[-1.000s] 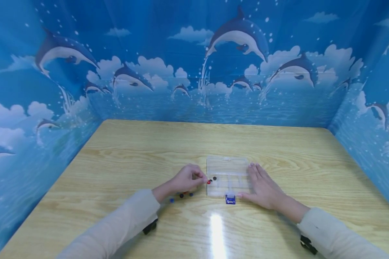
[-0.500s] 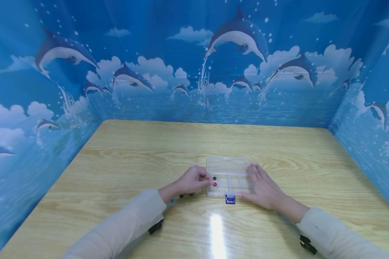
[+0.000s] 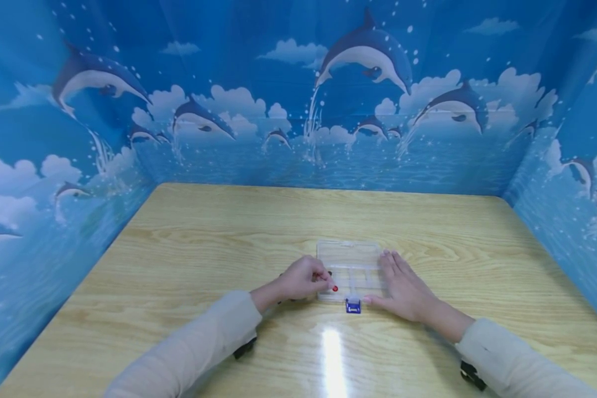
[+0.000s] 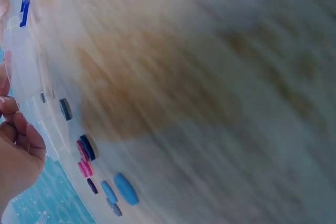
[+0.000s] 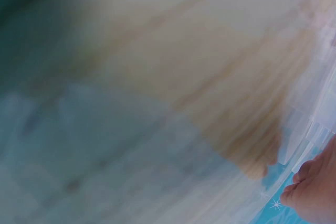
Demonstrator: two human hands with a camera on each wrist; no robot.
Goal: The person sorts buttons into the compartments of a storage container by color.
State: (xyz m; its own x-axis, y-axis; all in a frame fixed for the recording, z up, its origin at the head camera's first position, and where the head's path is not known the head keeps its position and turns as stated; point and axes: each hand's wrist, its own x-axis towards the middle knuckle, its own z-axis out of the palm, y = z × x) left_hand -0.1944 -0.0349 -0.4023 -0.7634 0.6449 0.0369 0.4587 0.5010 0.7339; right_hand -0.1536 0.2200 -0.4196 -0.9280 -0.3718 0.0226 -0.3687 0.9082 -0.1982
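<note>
My left hand (image 3: 303,277) reaches over the near left part of a clear divided plastic box (image 3: 349,256), whose lid lies open. Thumb and forefinger pinch a small red button (image 3: 335,288) above a compartment. Just behind those fingertips, partly covered, is a black button (image 3: 330,273) in the box. My right hand (image 3: 409,292) lies flat with straight fingers along the box's right side, the thumb near the blue latch (image 3: 353,306). The left wrist view has loose blue (image 4: 126,189), dark (image 4: 65,109) and pink buttons (image 4: 85,169) lying on the table.
The wooden table (image 3: 219,226) is bounded at the back and sides by a dolphin-print curtain (image 3: 258,149). A bright light reflection (image 3: 334,359) falls on the tabletop in front of the box.
My left hand has moved right and slightly nearer, bringing the red button from the box's left edge over a compartment. It now covers most of the loose buttons. My right hand stays still.
</note>
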